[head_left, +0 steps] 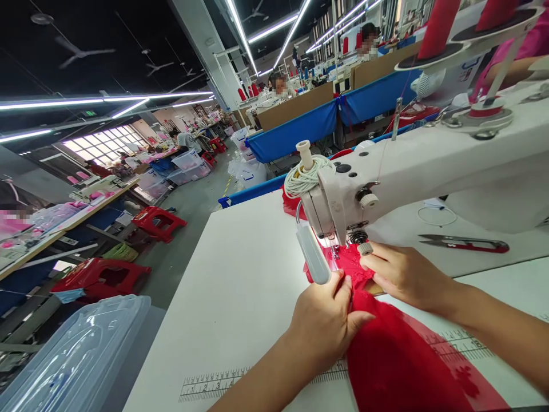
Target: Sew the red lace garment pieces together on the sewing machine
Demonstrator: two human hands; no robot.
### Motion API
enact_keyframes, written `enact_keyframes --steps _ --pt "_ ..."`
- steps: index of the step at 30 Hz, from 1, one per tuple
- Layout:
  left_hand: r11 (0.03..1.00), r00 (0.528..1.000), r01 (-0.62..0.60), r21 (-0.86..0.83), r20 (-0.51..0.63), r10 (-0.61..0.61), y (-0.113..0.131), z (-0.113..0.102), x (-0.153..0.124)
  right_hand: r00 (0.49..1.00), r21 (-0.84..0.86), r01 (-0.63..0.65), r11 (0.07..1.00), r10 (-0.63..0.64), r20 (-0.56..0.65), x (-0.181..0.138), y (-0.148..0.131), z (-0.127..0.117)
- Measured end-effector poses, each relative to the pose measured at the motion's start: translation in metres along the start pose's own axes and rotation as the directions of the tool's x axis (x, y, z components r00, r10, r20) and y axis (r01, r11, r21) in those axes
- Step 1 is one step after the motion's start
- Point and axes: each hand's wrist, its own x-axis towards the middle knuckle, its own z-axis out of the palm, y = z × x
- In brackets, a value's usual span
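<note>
Red lace fabric [398, 355] runs from under the needle of a white sewing machine [412, 166] toward me, draping over the table's near edge. My left hand [323, 315] grips it just in front of the presser foot, fingers curled and thumb lying across the cloth. On the other side of the needle, my right hand [401, 272] pinches the fabric's edge between thumb and fingers; its fingertips are partly behind a machine knob. A small lamp [313, 252] hangs beside the needle, above my left fingers.
Thread snips [465, 243] lie on the machine bed at right. Printed ruler scales [214, 386] cross the white table [240, 286]. Red thread cones [437, 28] stand above the machine. Left are a lidded plastic bin [81, 355] and red stools [158, 222]. Other people work farther back.
</note>
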Motion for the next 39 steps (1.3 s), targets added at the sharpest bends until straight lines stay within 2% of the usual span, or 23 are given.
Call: enact_keyframes --steps 4,11,17,39 --pt "0.999 0.998 0.017 0.043 -0.055 -0.014 0.003 0.003 -0.003 1.0 -0.006 0.006 1.0 -0.006 0.008 -0.001 0.001 0.0" --pt "0.993 0.997 -0.011 0.116 -0.077 0.02 0.004 0.006 -0.002 1.0 0.007 -0.026 1.0 0.026 0.015 -0.002 0.002 0.001" --pt "0.989 0.995 -0.017 0.145 -0.091 0.031 0.002 0.007 -0.002 1.0 -0.037 -0.005 0.999 0.006 0.006 -0.002 0.003 0.003" --pt "0.969 0.998 0.054 0.242 -0.028 -0.049 -0.008 0.019 0.0 0.999 -0.062 -0.015 0.998 0.012 -0.049 0.003 0.009 0.008"
